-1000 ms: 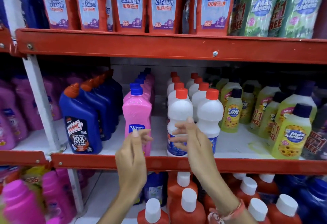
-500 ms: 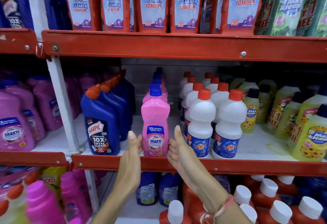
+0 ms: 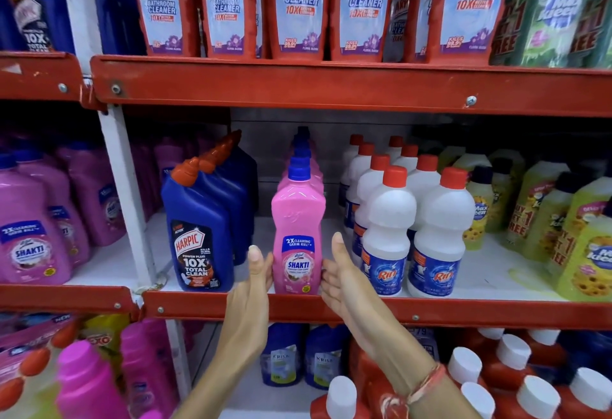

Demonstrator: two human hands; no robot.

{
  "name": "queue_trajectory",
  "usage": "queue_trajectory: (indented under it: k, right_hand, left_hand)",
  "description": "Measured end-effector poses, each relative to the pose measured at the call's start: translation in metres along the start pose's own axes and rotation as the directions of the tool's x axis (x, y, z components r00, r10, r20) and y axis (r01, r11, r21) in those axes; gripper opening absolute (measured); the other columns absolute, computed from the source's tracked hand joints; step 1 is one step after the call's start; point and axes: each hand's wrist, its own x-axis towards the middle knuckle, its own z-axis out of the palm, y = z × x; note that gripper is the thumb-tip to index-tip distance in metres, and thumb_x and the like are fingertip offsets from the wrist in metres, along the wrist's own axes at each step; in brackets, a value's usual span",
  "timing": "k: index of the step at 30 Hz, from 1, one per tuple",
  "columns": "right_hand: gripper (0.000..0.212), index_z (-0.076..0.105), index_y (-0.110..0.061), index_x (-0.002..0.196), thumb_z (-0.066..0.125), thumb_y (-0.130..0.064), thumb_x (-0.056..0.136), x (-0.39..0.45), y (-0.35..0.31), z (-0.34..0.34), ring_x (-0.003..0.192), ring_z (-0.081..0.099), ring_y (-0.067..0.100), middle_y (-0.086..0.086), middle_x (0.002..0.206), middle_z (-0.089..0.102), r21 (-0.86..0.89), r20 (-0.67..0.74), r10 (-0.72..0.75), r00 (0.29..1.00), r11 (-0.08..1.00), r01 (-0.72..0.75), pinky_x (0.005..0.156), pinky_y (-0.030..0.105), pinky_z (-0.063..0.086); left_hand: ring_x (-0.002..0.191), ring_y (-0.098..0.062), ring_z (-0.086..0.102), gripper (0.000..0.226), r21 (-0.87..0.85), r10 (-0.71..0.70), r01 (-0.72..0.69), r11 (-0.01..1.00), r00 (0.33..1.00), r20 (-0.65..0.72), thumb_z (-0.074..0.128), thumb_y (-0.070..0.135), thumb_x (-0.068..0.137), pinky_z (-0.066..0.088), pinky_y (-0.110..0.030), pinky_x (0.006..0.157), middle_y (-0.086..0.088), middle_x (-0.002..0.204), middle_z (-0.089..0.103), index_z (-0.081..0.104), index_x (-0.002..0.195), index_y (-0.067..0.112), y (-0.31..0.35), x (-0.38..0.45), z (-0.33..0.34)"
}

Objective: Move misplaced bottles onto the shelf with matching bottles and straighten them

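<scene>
A pink Shakti bottle [image 3: 298, 230] with a blue cap stands upright at the front of the middle shelf [image 3: 364, 310], heading a row of matching pink bottles. My left hand [image 3: 253, 289] presses flat against its left side. My right hand [image 3: 342, 281] touches its right side with the fingers extended. Both palms cup the bottle's lower label. Blue Harpic bottles [image 3: 198, 236] stand to its left. White Rin bottles [image 3: 387, 236] with red caps stand to its right.
Yellow-green Max Kleen bottles [image 3: 543, 216] fill the shelf's right end. Red Harpic refill pouches [image 3: 298, 4] line the shelf above. Large pink Shakti jugs [image 3: 33, 230] sit in the left bay. Red bottles with white caps [image 3: 510, 382] crowd the shelf below.
My hands left the white Rin bottles and went down and left to the front pink Shakti bottle, one on each side. The view shifted left.
</scene>
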Motion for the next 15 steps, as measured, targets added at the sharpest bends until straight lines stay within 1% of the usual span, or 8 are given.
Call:
queue_trajectory:
  k: [2, 4, 5, 7, 9, 11, 13, 15]
  right_hand:
    - [0.062, 0.049, -0.003, 0.137, 0.030, -0.049, 0.099, 0.007, 0.005, -0.001, 0.130, 0.052, 0.028, 0.012, 0.132, 0.059, -0.102, -0.013, 0.012, 1.000, 0.995, -0.013, 0.091, 0.019, 0.042]
    - [0.062, 0.060, -0.012, 0.126, 0.037, -0.059, 0.093, 0.008, 0.010, -0.001, 0.121, 0.059, 0.026, 0.002, 0.118, 0.066, -0.212, -0.049, -0.006, 0.999, 0.977, -0.004, 0.108, 0.031, 0.040]
    - [0.051, 0.067, -0.021, 0.113, 0.043, -0.060, 0.091, 0.007, 0.011, -0.002, 0.112, 0.064, 0.020, -0.006, 0.106, 0.070, -0.223, -0.054, -0.055, 0.997, 0.974, 0.042, 0.107, 0.035, 0.043]
    - [0.021, 0.065, -0.037, 0.084, 0.050, -0.049, 0.093, 0.003, 0.007, -0.009, 0.095, 0.066, 0.004, -0.022, 0.087, 0.066, -0.272, -0.024, -0.174, 0.985, 0.949, 0.161, 0.098, 0.030, 0.047]
    - [0.018, 0.063, -0.043, 0.081, 0.053, -0.037, 0.095, -0.005, -0.008, -0.021, 0.100, 0.066, 0.006, -0.024, 0.092, 0.066, -0.324, -0.037, -0.354, 0.934, 0.889, 0.324, 0.100, 0.031, 0.048]
    - [0.021, 0.071, -0.037, 0.087, 0.055, -0.026, 0.095, -0.019, -0.031, -0.033, 0.101, 0.070, 0.014, -0.014, 0.097, 0.074, -0.353, -0.061, -0.499, 0.865, 0.821, 0.449, 0.094, 0.029, 0.054]
    - [0.023, 0.075, -0.023, 0.093, 0.055, -0.013, 0.095, -0.037, -0.062, -0.049, 0.096, 0.072, 0.017, -0.002, 0.095, 0.078, -0.324, -0.087, -0.647, 0.758, 0.738, 0.593, 0.079, 0.017, 0.057]
    - [0.021, 0.075, -0.014, 0.095, 0.055, -0.011, 0.094, -0.070, -0.097, -0.062, 0.087, 0.074, 0.014, 0.004, 0.093, 0.078, -0.299, -0.117, -0.770, 0.627, 0.630, 0.717, 0.072, 0.015, 0.057]
  left_hand:
    - [0.117, -0.002, 0.056, 0.082, 0.022, -0.005, 0.005, 1.000, 1.000, 0.001, 0.012, 0.078, 0.077, 0.031, -0.023, 0.103, 0.024, 0.115, 0.060, 0.059, 0.129, 0.035, 0.001, 0.000, -0.002]
    - [0.103, 0.002, 0.059, 0.062, 0.087, 0.008, -0.008, 0.996, 1.000, 0.002, 0.015, 0.077, 0.080, 0.038, -0.019, 0.093, 0.029, 0.097, 0.067, 0.065, 0.101, 0.048, 0.000, -0.001, -0.002]
    - [0.097, 0.004, 0.059, 0.055, 0.155, 0.044, -0.043, 0.987, 0.999, -0.003, 0.018, 0.075, 0.083, 0.039, -0.017, 0.087, 0.027, 0.091, 0.066, 0.064, 0.093, 0.047, 0.001, -0.001, -0.001]
    - [0.109, 0.003, 0.055, 0.053, 0.338, 0.229, -0.199, 0.920, 0.972, -0.051, 0.021, 0.067, 0.094, 0.040, -0.019, 0.092, 0.022, 0.112, 0.061, 0.061, 0.115, 0.039, 0.004, -0.002, 0.000]
    - [0.121, 0.005, 0.048, 0.054, 0.443, 0.457, -0.366, 0.818, 0.882, -0.114, 0.027, 0.057, 0.096, 0.039, -0.021, 0.102, 0.017, 0.129, 0.054, 0.054, 0.131, 0.026, 0.016, 0.001, 0.002]
    - [0.127, 0.001, 0.046, 0.046, 0.459, 0.622, -0.515, 0.723, 0.775, -0.110, 0.034, 0.043, 0.098, 0.037, -0.020, 0.108, 0.011, 0.133, 0.054, 0.052, 0.134, 0.020, 0.034, 0.009, 0.005]
    - [0.134, -0.007, 0.044, 0.042, 0.492, 0.779, -0.649, 0.581, 0.618, -0.105, 0.038, 0.029, 0.099, 0.030, -0.025, 0.116, 0.001, 0.138, 0.054, 0.053, 0.135, 0.011, 0.060, 0.021, 0.010]
    - [0.142, -0.016, 0.038, 0.044, 0.534, 0.888, -0.736, 0.416, 0.456, -0.063, 0.039, 0.022, 0.099, 0.021, -0.035, 0.123, -0.007, 0.145, 0.049, 0.049, 0.137, 0.003, 0.090, 0.037, 0.017]
